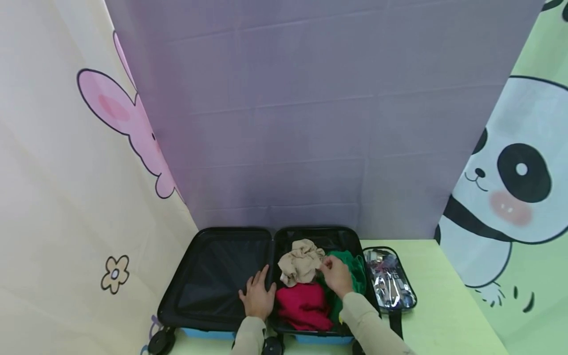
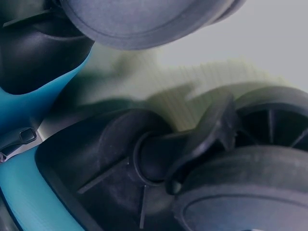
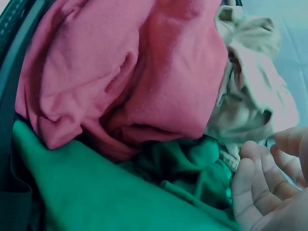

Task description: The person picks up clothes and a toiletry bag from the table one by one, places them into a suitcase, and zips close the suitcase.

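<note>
Left hand (image 1: 259, 298): lay palm down with fingers spread, pointing forward by the inner edge of the left shell (image 1: 213, 305); its grip held nothing.
Right hand (image 1: 338, 276): reached forward and inward, fingers bent, fingertips at the right edge of the beige cloth (image 1: 301, 261); whether the grip pinched fabric could not be told.
Beige cloth: sat crumpled in the far part of the right shell (image 1: 329, 234), beyond the red cloth (image 1: 303, 306) (the green cloth (image 1: 355, 266) lay to its right).
Clear pouch (image 1: 390, 281): rested on the tabletop (image 1: 443, 296), just right of the right shell.
</note>
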Motion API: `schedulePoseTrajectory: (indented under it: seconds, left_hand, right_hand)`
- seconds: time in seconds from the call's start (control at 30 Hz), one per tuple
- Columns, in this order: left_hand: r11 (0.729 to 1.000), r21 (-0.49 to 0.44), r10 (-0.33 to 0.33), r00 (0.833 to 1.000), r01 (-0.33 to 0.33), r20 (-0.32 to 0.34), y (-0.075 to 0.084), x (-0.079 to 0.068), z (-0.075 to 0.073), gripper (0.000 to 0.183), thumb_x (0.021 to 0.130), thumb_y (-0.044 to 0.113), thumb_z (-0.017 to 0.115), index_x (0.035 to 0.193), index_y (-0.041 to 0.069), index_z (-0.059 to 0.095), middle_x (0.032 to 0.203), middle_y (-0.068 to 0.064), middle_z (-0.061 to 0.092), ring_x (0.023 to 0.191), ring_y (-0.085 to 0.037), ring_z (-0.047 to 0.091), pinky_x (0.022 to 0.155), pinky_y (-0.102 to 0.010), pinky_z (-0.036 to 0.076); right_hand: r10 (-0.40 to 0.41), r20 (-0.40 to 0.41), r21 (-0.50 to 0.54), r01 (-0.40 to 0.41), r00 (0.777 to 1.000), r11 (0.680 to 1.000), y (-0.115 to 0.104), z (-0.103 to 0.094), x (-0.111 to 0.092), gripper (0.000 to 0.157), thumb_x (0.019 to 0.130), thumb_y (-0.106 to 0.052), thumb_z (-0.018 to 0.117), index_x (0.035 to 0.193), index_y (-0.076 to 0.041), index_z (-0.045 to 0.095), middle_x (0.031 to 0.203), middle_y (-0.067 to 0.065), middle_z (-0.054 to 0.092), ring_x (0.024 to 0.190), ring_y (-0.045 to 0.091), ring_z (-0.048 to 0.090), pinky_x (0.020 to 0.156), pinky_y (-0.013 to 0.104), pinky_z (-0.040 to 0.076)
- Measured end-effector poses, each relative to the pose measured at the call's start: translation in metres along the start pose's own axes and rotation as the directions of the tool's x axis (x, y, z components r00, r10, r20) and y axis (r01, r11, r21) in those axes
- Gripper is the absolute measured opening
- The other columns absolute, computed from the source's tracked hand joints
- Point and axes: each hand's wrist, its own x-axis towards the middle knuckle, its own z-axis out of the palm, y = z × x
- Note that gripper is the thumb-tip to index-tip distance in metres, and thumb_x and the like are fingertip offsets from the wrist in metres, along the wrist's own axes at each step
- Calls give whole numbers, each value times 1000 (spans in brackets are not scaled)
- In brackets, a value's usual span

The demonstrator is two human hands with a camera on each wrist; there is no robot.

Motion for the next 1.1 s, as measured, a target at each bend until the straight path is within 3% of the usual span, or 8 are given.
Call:
schedulePoseTrajectory:
  seconds: [0.2,0.43,0.7,0.9,1.1]
  left_hand:
    - [1000,-7,8,1000,-8,2,-1,0,0,58,95,39,70,150,36,51,149,-7,59,141,-38,46,107,-84,23]
    - [1000,-13,8,1000,-8,2,-2,1,0,58,96,41,69,151,35,51,149,-8,58,141,-39,46,108,-84,22]
    - [1000,-20,9,1000,-9,4,-1,1,0,58,96,41,69,151,35,51,149,-8,58,141,-39,45,108,-84,22]
    - [1000,-25,6,1000,-5,11,-1,1,0,58,96,41,69,151,35,51,149,-9,58,142,-40,45,108,-84,21]
    - [1000,-16,2,1000,-2,17,-1,1,0,58,96,42,68,151,36,51,150,-9,58,142,-40,45,108,-84,21]
  right_hand:
    - [18,41,77,-21,999,997,4,-3,0,16,102,-23,57,95,-11,66,82,3,70,59,14,67,57,29,51]
    - [-3,40,102,-1,999,995,6,-11,2,19,103,-24,57,100,-9,68,79,2,68,59,17,69,57,30,52]
    - [-36,-61,158,45,998,986,21,-35,8,15,101,-19,58,101,-7,68,80,5,68,59,13,65,56,28,53]
    - [-8,-167,122,29,986,992,42,-58,10,14,99,-18,58,99,-7,66,80,7,64,63,13,61,59,26,48]
    - [27,-260,53,-14,965,998,66,-78,10,18,100,-17,56,106,-4,66,94,14,67,79,24,60,68,31,45]
